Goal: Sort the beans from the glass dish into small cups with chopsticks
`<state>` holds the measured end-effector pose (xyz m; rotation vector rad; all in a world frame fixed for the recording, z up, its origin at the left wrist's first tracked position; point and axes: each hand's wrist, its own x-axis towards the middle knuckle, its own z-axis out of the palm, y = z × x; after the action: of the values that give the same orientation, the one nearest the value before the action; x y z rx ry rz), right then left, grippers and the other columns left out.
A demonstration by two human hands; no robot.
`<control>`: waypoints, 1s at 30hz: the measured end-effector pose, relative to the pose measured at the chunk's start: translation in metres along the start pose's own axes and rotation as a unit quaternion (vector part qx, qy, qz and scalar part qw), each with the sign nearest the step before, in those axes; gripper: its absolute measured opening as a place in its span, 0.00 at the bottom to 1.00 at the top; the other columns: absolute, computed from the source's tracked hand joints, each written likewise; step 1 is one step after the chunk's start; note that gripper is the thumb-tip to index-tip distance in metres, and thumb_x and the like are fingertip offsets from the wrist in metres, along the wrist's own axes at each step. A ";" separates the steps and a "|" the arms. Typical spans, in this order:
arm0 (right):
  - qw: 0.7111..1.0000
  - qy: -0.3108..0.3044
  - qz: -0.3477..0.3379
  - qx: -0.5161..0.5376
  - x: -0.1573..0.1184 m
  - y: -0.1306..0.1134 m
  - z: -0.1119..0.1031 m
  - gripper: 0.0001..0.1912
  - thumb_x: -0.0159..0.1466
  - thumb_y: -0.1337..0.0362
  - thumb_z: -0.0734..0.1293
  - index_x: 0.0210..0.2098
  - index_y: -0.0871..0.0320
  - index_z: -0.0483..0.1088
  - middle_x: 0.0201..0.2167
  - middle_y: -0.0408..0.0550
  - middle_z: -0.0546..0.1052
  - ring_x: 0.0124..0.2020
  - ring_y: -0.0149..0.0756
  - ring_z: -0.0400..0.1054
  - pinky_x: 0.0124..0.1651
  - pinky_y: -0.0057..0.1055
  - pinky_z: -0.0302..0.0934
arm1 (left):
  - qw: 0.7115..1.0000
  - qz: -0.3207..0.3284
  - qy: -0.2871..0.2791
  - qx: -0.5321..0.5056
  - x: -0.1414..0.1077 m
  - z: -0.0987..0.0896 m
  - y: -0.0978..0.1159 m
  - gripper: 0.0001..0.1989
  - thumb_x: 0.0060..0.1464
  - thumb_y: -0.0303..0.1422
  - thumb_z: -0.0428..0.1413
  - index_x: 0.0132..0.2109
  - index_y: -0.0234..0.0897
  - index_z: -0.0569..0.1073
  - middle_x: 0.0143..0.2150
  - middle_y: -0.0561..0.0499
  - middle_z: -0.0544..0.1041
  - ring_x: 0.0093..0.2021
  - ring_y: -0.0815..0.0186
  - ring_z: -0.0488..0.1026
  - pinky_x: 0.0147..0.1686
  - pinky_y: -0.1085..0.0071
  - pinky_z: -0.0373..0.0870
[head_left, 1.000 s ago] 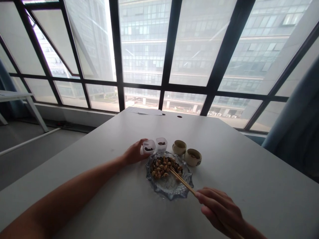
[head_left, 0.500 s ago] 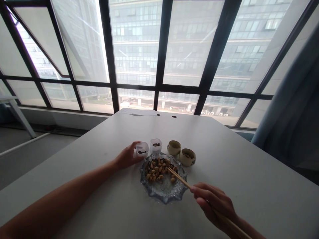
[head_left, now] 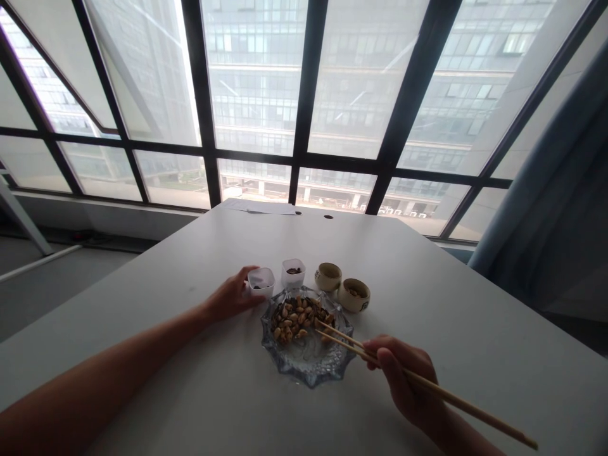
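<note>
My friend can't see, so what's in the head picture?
A right hand holds chopsticks over a glass dish of nuts; the left hand holds a plastic cup. Another cup and two small bowls stand beyond the dish on a white table.

a white table (head_left: 228, 392) bears a glass dish (head_left: 311, 373), two plastic cups (head_left: 292, 280), two ceramic cups (head_left: 350, 304) and paper (head_left: 270, 208)

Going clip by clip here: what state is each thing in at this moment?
Left hand: gripping left plastic cup
Right hand: holding chopsticks
Chopsticks: tips slightly parted, at the nuts
Nuts: heaped toward the dish's far side
Glass dish: partly filled
Left plastic cup: open-topped, dark bits inside
Right plastic cup: upright, dark pieces inside
Left ceramic cup: upright, contents unclear
Right ceramic cup: upright, pieces inside
</note>
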<state>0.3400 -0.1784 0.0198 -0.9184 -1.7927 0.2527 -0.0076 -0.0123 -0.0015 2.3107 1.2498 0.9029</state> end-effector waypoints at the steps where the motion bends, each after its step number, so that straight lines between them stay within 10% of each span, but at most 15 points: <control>1: 1.000 0.009 0.025 0.004 0.000 0.001 0.000 0.14 0.70 0.60 0.61 0.33 0.58 0.73 0.19 0.45 0.75 0.19 0.33 0.71 0.23 0.26 0.65 | 1.000 -0.002 -0.002 0.000 0.000 0.000 0.000 0.37 0.49 0.48 0.61 0.61 0.37 0.60 0.38 0.48 0.77 0.34 0.61 0.74 0.37 0.66 0.70; 15: 0.980 0.061 0.182 0.060 0.003 -0.001 0.001 0.25 0.67 0.50 0.62 0.19 0.58 0.69 0.13 0.46 0.73 0.14 0.33 0.68 0.19 0.27 0.65 | 1.000 -0.004 -0.009 0.015 0.000 -0.003 0.003 0.37 0.50 0.50 0.60 0.61 0.36 0.61 0.38 0.47 0.77 0.33 0.62 0.73 0.36 0.67 0.70; 30: 0.991 0.056 0.122 0.007 0.008 -0.010 0.012 0.21 0.68 0.52 0.63 0.23 0.57 0.70 0.15 0.45 0.75 0.16 0.31 0.69 0.20 0.25 0.65 | 1.000 -0.010 -0.009 0.008 0.001 -0.004 0.006 0.38 0.49 0.50 0.61 0.60 0.35 0.61 0.37 0.47 0.77 0.33 0.61 0.74 0.35 0.67 0.71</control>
<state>0.3240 -0.1770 0.0265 -1.1203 -1.5740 0.3617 -0.0060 -0.0152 0.0050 2.3105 1.2750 0.8674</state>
